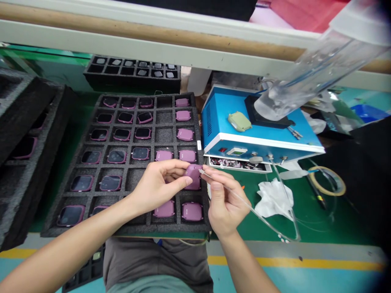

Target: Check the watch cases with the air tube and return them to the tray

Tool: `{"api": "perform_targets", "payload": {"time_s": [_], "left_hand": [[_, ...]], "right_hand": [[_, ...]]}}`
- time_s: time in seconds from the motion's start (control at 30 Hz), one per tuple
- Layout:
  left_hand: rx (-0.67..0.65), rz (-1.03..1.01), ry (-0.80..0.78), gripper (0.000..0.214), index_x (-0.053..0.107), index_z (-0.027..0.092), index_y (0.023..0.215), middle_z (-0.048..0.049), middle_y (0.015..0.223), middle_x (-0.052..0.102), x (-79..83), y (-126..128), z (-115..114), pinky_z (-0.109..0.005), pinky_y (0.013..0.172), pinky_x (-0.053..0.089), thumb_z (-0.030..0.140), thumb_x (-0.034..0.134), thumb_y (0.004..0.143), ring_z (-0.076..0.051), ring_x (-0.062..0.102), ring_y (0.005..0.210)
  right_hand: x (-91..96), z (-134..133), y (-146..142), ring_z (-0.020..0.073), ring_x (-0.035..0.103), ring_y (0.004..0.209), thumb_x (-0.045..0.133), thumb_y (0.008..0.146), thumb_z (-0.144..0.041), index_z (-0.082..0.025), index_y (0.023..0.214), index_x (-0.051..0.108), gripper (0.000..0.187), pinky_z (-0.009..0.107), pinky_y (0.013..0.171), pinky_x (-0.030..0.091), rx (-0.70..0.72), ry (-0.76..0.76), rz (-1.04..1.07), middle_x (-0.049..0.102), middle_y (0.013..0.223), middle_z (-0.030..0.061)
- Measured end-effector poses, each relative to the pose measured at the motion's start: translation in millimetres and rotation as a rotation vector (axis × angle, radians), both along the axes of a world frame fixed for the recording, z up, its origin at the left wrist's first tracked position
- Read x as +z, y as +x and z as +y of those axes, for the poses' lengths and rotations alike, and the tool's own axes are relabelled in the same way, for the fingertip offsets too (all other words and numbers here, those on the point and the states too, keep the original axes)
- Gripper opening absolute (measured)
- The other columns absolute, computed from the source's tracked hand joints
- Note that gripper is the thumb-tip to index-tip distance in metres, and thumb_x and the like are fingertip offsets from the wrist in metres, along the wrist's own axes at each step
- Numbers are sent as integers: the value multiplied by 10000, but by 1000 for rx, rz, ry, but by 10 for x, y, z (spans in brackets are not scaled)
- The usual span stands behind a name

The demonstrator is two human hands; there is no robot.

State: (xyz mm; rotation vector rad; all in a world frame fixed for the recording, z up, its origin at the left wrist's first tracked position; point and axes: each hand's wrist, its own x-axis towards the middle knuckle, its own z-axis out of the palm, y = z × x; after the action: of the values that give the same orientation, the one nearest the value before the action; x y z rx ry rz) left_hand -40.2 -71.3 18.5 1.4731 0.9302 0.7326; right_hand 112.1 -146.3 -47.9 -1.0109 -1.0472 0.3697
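My left hand (160,185) pinches a purple watch case (193,173) above the black foam tray (128,228). My right hand (224,201) grips a thin clear dispensing needle (210,176) with a tube trailing from it; the tip touches the case's right edge. The tray's cells hold several purple cases, some screen side up on the left, others back side up on the right.
A blue dispenser box (259,130) stands right of the tray with a green case (240,121) on top. White tissue (275,197), a tape roll (331,181) and clear tubing lie on the green mat. More black foam trays (134,73) sit behind and at left.
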Motion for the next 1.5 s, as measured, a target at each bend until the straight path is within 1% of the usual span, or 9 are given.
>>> {"api": "perform_targets", "payload": {"time_s": [0.33, 0.6, 0.83, 1.1, 1.5], "left_hand": [[-1, -9, 43, 251, 791, 127, 1021, -74, 912, 829, 0, 1, -7, -247, 688, 602, 222, 794, 789, -163, 750, 749], [-13, 21, 98, 247, 803, 134, 1049, -64, 932, 836, 19, -11, -5, -216, 644, 569, 196, 775, 812, -134, 725, 703], [9, 92, 87, 319, 794, 117, 1092, -98, 949, 838, 30, -19, 1, -271, 680, 594, 271, 793, 813, -201, 767, 791], [51, 101, 103, 313, 804, 137, 1059, -84, 926, 839, 23, -26, 6, -268, 689, 605, 281, 822, 782, -207, 776, 810], [56, 106, 109, 312, 803, 142, 1061, -83, 935, 840, 29, -20, 20, -277, 710, 612, 276, 827, 781, -211, 783, 829]], "right_hand": [[-6, 2, 6, 254, 769, 1129, 603, 999, -121, -243, 1120, 747, 224, 467, 907, 696, 5, -2, -10, 785, 1117, 72], [-6, -12, 21, 266, 763, 1122, 617, 994, -162, -236, 1092, 750, 181, 500, 909, 694, 7, -17, -27, 770, 1157, 86], [-25, 5, 25, 270, 754, 1132, 612, 994, -157, -251, 1101, 758, 205, 509, 920, 685, 23, -10, -27, 765, 1169, 91], [-16, 13, 26, 262, 748, 1136, 612, 989, -136, -258, 1119, 764, 234, 499, 931, 677, 36, -8, -20, 766, 1172, 87], [-18, 15, 30, 259, 754, 1125, 613, 991, -156, -250, 1106, 763, 211, 486, 927, 676, 36, -22, -31, 773, 1164, 91]]}}
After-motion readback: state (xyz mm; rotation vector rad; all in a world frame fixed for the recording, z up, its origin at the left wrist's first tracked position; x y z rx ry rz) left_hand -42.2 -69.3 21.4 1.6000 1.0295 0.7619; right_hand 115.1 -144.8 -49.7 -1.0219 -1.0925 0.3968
